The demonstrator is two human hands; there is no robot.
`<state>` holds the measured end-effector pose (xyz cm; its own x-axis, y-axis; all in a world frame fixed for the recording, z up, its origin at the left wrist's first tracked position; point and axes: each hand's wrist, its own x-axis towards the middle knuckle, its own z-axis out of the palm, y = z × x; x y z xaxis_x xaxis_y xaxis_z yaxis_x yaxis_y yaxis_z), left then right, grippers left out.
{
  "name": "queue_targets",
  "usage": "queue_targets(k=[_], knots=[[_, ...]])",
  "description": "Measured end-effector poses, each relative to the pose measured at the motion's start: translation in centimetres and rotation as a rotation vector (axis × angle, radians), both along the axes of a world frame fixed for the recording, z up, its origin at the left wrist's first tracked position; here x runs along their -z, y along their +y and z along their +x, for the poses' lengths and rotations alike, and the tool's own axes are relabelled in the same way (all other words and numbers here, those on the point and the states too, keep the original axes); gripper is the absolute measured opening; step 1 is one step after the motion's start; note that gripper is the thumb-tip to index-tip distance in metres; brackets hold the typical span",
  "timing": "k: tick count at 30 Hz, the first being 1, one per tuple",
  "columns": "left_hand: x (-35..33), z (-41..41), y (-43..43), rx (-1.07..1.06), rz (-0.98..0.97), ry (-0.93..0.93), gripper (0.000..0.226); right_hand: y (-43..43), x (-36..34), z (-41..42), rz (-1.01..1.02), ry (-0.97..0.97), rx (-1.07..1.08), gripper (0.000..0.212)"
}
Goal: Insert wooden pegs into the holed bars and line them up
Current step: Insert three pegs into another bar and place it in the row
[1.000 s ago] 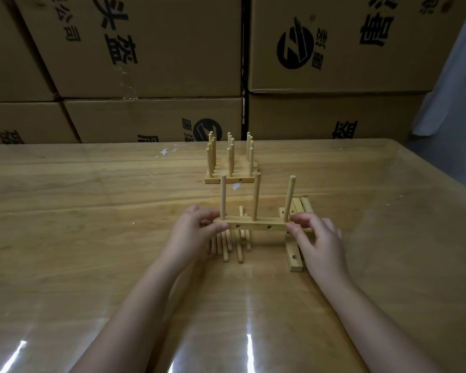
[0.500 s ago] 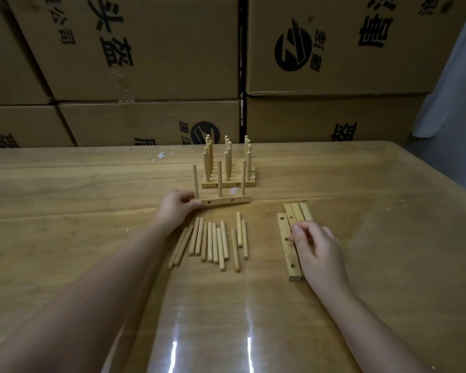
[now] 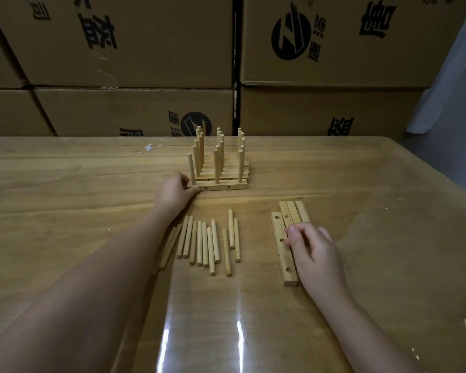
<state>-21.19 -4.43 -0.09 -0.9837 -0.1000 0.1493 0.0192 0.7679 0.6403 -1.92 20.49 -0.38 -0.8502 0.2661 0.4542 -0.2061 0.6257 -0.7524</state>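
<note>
At the row's front, left hand (image 3: 174, 193) grips pegged bar (image 3: 221, 187); right hand (image 3: 314, 247) fingers touch empty bar (image 3: 283, 249).

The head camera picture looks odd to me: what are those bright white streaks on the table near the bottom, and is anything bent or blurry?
Head view: the streaks are glare from overhead light on the glossy table; the wide lens bows the cardboard boxes; the near left forearm is soft; the loose pegs stay sharp.

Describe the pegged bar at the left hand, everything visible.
The pegged bar is pale wood, lying flat on the table, crosswise to the view. Three pegs stand upright in it; two small holes show in its near side. The left hand touches its left end. It sits just before the finished row.
</note>
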Motion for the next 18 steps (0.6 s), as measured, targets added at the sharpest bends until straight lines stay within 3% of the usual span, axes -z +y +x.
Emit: queue_targets(k=[9,12,18], knots=[[-0.2,-0.7,0.9,-0.054,-0.109,0.011,0.030,-0.2,-0.1,0.1,0.019,-0.012,-0.011,0.030],[-0.2,-0.5,0.8,-0.039,-0.119,0.027,0.029,-0.2,-0.2,0.2,0.022,0.011,-0.003,0.021],[-0.5,2.0,-0.4,0.047,0.060,0.020,0.033,0.2,-0.3,0.1,0.004,-0.004,0.219,0.013]])
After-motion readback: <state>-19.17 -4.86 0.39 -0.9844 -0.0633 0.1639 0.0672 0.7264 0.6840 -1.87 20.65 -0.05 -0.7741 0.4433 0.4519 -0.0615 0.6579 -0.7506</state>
